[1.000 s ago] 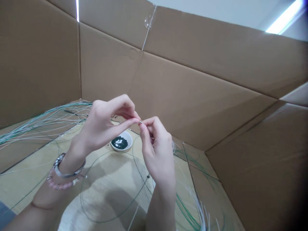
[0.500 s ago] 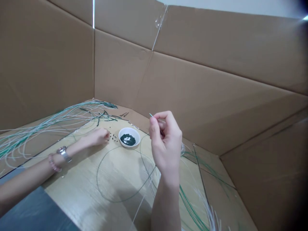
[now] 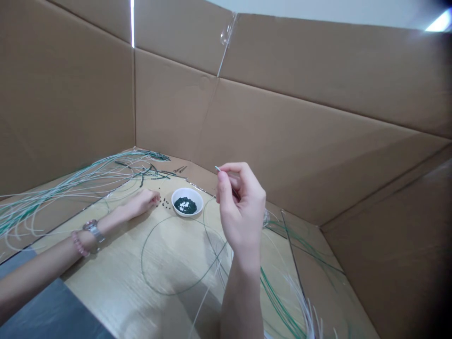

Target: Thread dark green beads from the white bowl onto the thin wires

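My right hand [image 3: 242, 207] is raised over the table, thumb and forefinger pinched on a thin pale-green cord [image 3: 218, 168]. The cord's short tip sticks out to the left past the fingertips. Low at the tabletop, my left hand [image 3: 144, 201] has its fingers curled together; what they hold, if anything, is hidden. Several small dark beads [image 3: 165, 204] lie scattered just right of its fingertips. Beyond them stands a white bowl [image 3: 200, 201] part-filled with dark green beads [image 3: 185, 205]. A thin green cord loop [image 3: 169, 294] lies on the table between my forearms.
Long green and white cords [image 3: 70, 181] spread along the left edge, with dark beaded strands [image 3: 155, 176] near the back corner. More green cords [image 3: 277, 299] lie at right. Cardboard walls [image 3: 300, 155] enclose the table [image 3: 116, 282]. A dark sheet [image 3: 63, 310] covers the near left.
The view has shifted slightly. Both hands keep nearly the same poses, the right still pinching the cord and the left still beside the loose beads.
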Available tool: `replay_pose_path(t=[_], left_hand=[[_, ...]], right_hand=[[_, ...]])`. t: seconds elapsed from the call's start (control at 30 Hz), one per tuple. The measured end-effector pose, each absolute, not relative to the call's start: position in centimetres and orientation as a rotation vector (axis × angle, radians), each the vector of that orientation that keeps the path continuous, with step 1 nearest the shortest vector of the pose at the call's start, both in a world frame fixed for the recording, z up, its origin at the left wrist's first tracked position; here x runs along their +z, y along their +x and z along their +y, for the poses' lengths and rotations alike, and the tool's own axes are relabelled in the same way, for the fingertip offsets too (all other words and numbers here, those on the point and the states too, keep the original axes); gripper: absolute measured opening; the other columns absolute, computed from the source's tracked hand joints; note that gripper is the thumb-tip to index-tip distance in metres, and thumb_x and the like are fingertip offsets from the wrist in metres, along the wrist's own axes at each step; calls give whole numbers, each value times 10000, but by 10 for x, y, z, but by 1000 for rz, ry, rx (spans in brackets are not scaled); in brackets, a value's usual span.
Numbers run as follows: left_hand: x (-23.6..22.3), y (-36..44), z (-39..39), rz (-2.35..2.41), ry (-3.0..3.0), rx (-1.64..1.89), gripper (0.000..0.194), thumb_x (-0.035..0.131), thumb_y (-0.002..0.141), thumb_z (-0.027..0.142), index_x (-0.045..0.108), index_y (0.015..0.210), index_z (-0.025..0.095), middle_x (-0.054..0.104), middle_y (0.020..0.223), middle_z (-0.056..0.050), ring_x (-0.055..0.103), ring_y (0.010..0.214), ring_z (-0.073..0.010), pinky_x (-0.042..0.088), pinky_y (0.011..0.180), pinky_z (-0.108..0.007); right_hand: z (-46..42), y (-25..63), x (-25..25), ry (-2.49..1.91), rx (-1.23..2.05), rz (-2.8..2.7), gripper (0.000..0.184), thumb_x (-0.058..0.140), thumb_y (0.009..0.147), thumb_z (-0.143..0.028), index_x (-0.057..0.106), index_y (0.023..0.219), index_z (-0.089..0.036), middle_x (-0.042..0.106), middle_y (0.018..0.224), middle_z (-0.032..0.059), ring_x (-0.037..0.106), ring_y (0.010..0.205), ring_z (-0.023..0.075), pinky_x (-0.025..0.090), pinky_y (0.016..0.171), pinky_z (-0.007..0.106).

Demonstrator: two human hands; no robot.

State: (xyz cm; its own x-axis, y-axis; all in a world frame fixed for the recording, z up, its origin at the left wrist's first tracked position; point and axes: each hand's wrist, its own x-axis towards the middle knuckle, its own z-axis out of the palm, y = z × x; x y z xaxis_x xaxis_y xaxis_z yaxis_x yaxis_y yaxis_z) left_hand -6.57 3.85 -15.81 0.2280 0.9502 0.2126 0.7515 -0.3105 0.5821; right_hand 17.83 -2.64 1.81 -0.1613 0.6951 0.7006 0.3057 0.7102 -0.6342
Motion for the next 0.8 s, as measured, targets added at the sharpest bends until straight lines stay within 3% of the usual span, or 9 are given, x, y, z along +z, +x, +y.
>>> replay_pose_path(t=[0.2,0.33,0.4,0.57,0.8], left_hand=[[-82,-57,44,1515,2014,1154,247,554,834,325,676,865,112,705,908,-106,623,796,-178,487,714,-288],[-18,-13,29,1305,1954,1426,268,560,846,402,680,882,165,690,783,-45,584,662,-114,471,597,-226],[3,14,14,957,1817,1659,169,656,794,336,688,783,170,679,723,-26,562,591,-91,455,533,-200],[16,49,-15,596,1737,1824,48,705,764,195,696,724,170,676,684,-7,599,619,-87,470,523,-163],[13,45,-17,567,1805,1932,66,689,764,109,691,753,174,678,728,-5,615,660,-80,487,560,-149]], right_hand=[[-26,177,17,-761,441,-1707,100,497,893,-232,475,800,-201,356,496,-105,290,420,32,287,439,171],[-28,174,17,-714,426,-1652,87,525,874,-223,500,797,-194,445,568,-81,346,439,27,292,417,159],[-30,173,18,-673,404,-1620,70,530,868,-209,509,803,-194,473,593,-73,390,454,29,293,403,152],[-34,172,17,-594,389,-1537,68,532,868,-184,512,807,-202,488,588,-76,432,455,27,313,392,137],[-32,170,14,-589,449,-1538,76,548,867,-192,521,796,-203,488,553,-77,421,428,31,299,382,158]])
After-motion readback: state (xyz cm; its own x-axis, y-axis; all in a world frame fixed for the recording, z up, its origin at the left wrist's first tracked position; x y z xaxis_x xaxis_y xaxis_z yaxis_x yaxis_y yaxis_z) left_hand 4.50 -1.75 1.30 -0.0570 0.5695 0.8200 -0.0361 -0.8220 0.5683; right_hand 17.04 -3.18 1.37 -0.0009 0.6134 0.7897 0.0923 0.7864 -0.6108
